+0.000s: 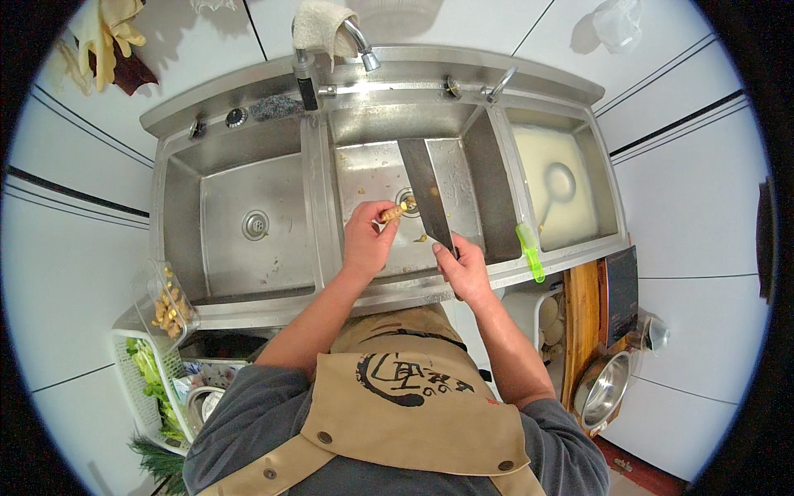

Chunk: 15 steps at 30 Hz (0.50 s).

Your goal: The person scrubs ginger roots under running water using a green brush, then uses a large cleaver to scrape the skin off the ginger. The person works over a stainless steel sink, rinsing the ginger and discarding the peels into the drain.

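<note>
Over the middle basin (372, 164) of a stainless-steel sink, my left hand (370, 239) pinches a knobby piece of ginger root (392, 214) between thumb and fingers. A pale yellow cut face shows at its tip. My right hand (462, 266) grips the handle of a broad-bladed cleaver (425, 180), whose dark blade points away from me. The blade is just right of the ginger; whether they touch I cannot tell. Below them is the drain (406, 197), partly hidden. Small ginger scraps (420, 238) lie scattered on the basin floor.
A clear container of ginger pieces (170, 310) stands at the left rim, by a white basket (124, 359) of leafy greens. A green-handled brush (530, 253) rests on the right divider. The right basin holds cloudy liquid (527, 161) and a ladle (560, 183). A faucet (369, 59) rises behind.
</note>
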Tool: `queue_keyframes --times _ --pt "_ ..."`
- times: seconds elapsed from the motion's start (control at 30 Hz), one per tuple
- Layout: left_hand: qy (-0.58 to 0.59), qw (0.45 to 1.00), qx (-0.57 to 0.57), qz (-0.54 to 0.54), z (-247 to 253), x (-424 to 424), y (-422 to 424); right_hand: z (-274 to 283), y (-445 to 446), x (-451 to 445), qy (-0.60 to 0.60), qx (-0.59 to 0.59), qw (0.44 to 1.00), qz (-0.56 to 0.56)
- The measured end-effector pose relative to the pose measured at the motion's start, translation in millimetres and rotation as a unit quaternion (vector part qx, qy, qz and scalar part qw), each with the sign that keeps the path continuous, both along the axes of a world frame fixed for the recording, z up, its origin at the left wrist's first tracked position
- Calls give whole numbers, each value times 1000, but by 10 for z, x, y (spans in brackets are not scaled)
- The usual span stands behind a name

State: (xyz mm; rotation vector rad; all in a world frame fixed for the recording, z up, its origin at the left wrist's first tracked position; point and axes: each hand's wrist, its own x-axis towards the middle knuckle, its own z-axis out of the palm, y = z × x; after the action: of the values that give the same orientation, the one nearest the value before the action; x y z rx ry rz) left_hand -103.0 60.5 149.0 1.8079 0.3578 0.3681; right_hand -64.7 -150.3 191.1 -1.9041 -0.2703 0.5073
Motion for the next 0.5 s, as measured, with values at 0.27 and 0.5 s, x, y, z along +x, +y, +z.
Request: queue_keyframes --times 0.27,0.5 --pt "21 982 -187 -13 86 37 -9 68 1 -38 -189 -109 976 20" --pt "22 955 -289 -57 -5 100 37 74 10 30 -202 -117 972 -4"
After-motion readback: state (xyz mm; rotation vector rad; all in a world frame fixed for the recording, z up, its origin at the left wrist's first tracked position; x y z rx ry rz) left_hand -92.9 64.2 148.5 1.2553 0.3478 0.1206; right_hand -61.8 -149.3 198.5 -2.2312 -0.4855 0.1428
